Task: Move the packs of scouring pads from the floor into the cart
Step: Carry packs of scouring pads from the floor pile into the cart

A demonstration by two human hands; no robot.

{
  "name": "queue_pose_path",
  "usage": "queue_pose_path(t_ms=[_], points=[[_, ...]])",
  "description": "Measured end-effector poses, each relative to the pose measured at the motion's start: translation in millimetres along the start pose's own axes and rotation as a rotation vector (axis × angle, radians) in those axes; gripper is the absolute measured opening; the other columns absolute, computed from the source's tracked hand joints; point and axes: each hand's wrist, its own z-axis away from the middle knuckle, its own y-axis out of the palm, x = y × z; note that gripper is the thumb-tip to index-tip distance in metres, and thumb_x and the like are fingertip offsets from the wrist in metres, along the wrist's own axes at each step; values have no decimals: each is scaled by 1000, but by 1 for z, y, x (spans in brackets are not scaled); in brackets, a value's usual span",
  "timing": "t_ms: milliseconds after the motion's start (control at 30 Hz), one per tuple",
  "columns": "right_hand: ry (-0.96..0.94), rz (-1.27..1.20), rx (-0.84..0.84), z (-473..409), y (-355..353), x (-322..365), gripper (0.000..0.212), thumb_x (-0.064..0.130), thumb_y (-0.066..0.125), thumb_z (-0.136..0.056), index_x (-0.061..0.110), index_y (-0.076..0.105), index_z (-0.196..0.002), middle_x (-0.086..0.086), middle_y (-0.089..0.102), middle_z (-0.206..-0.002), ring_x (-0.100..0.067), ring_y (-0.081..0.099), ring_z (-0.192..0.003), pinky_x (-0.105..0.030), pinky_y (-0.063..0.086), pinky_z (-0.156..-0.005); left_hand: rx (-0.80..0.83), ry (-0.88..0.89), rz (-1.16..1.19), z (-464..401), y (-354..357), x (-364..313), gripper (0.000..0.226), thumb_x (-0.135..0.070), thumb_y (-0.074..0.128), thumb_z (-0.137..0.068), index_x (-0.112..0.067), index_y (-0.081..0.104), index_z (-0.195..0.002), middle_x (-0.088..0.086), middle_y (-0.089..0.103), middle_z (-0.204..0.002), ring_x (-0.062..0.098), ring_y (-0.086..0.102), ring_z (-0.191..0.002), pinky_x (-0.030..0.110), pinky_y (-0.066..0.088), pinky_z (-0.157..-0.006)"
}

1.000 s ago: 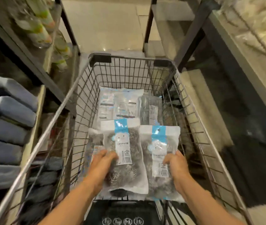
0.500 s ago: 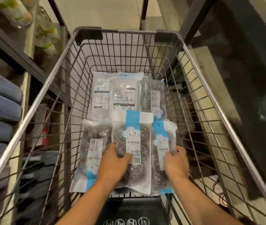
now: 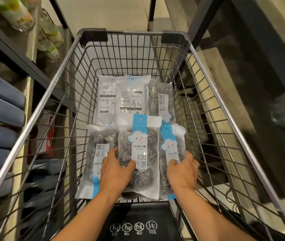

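The middle scouring pad pack [image 3: 139,153] reads "yunle" and "金属" on its white strip. The right-hand pack [image 3: 171,152] also shows "yunle". The cart's black seat flap [image 3: 134,221] carries four round pictograms captioned "NO", "NO", "NO", "YES".

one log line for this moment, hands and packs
left hand holds middle pack | right hand holds right pack | both packs in cart | phase: placing

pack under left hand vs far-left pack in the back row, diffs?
The middle front pack lies face up, blue cloud strip showing; the back-left pack shows a white printed panel with a barcode, no blue strip. The front one is gripped by the left hand and overlaps its neighbours; the back one lies untouched. Both lie flat in the cart.
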Motion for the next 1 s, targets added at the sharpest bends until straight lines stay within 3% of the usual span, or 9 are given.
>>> queue_pose_path(t_ms=[100, 167, 300, 367, 467, 633, 733, 900, 1000], points=[[-33, -10, 10, 8, -7, 0, 55, 30, 61, -100, 22, 43, -151, -12, 45, -149, -34, 49, -135, -49, 45, -112, 5, 9, 30, 5, -5, 2, 94, -58, 70, -67, -27, 39, -150, 3, 61, -138, 26, 60, -124, 52, 51, -107], [-48, -8, 57, 19, -16, 1, 52, 33, 59, -101, 23, 46, -150, -11, 47, -148, -32, 50, -134, -47, 46, -110, 19, 32, 30, 14, -11, 0, 88, -53, 74, -75, -24, 40, -150, 5, 59, -141, 26, 58, -128, 50, 49, -110], [-112, -61, 208, 52, -50, 12, 35, 29, 56, -103, 21, 60, -137, -6, 58, -144, -26, 60, -124, -24, 48, -79, 98, 77, -2, 45, -42, -10, 60, -36, 74, -95, -20, 48, -146, 0, 60, -138, 20, 59, -122, 38, 48, -105], [-159, -43, 288, 75, -74, 18, 26, 30, 55, -104, 20, 66, -126, 1, 69, -126, -20, 66, -103, -20, 51, -69, 155, 62, -51, 64, -62, -14, 51, -36, 73, -96, -22, 54, -140, 2, 65, -128, 20, 63, -110, 33, 48, -94], [-221, -83, 370, 122, -113, 20, 12, 30, 55, -107, 26, 65, -111, 11, 63, -89, -3, 55, -68, -4, 38, -44, 205, 45, -61, 103, -97, -21, 35, -33, 71, -97, -23, 60, -128, 5, 69, -118, 24, 66, -103, 34, 50, -83], [-252, -278, 536, 201, -179, 21, 14, 34, 60, -104, 31, 74, -99, 11, 75, -111, -10, 72, -100, -31, 54, -90, 242, 105, -2, 173, -163, -30, 21, -28, 68, -100, -26, 66, -120, 5, 72, -112, 21, 71, -105, 38, 54, -92], [-329, -368, 584, 252, -225, 28, 14, 32, 62, -104, 29, 76, -105, 12, 78, -109, -7, 74, -93, -29, 54, -91, 124, 178, 76, 218, -194, -39, 17, -23, 66, -101, -24, 70, -118, 1, 73, -111, 18, 70, -103, 27, 51, -82], [-501, -342, 465, 303, -268, 21, 16, 26, 64, -102, 31, 79, -99, 18, 80, -101, -2, 73, -98, -22, 52, -90, -1, 258, 182, 284, -221, -33, 13, -38, 71, -92, -31, 75, -103, -5, 77, -95, 18, 72, -93, 42, 55, -92], [-483, -367, 482, 317, -283, 12, 15, 24, 64, -102, 29, 78, -101, 7, 81, -101, -9, 76, -95, -27, 55, -89, -61, 294, 206, 312, -224, -20, 7, -27, 72, -96, -32, 76, -98, -13, 77, -92, 14, 72, -92, 34, 54, -85]])
